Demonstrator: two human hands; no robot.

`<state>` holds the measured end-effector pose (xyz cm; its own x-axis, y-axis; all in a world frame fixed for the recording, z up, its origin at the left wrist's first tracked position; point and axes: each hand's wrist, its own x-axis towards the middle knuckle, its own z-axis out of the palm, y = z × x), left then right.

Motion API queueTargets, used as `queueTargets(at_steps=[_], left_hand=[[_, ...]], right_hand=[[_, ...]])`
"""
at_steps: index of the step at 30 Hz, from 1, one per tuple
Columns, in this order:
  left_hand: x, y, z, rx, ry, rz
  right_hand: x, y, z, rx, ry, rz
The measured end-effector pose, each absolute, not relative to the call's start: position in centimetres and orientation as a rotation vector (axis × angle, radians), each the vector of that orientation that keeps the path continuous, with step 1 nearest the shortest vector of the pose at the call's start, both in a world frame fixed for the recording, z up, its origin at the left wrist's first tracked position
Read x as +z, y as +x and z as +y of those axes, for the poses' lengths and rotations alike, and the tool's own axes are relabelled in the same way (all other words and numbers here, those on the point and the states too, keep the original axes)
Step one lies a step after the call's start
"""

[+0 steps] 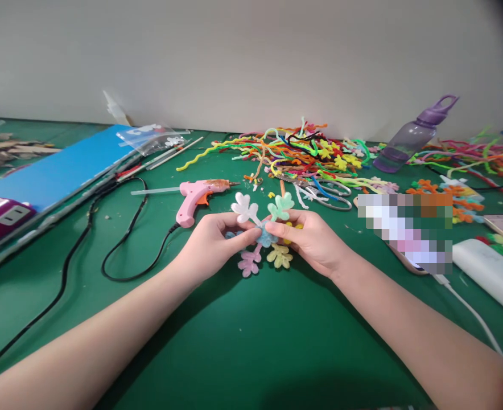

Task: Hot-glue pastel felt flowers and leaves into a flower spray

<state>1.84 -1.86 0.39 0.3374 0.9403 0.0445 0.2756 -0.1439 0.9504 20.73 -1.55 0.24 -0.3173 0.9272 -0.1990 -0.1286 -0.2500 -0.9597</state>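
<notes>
Green table (251,353): my work surface, with a heap of pipe cleaners (294,151) at its far edge. Pink glue gun (196,199): lies just left of and beyond the flower cluster, nozzle pointing right. Flower cluster (262,230): chenille blossoms on short stems, long axis running away from me, held between both hands. My left hand (211,245) and right hand (313,239) each pinch its centre with thumb and fingertips, equally near.

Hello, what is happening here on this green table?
A person holds a bunch of pipe-cleaner flowers with both hands, left hand and right hand, just above the green table. A pink glue gun lies behind the hands, and a heap of coloured pipe cleaners lies further back.
</notes>
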Motion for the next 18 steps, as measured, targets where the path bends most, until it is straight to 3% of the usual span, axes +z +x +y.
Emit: queueTargets(at_steps=[18], left_hand=[[0.39, 1.99, -1.70, 0.868, 1.738, 1.036]], right_hand=[[0.74, 19.98, -1.93, 1.732, -1.113, -1.031]])
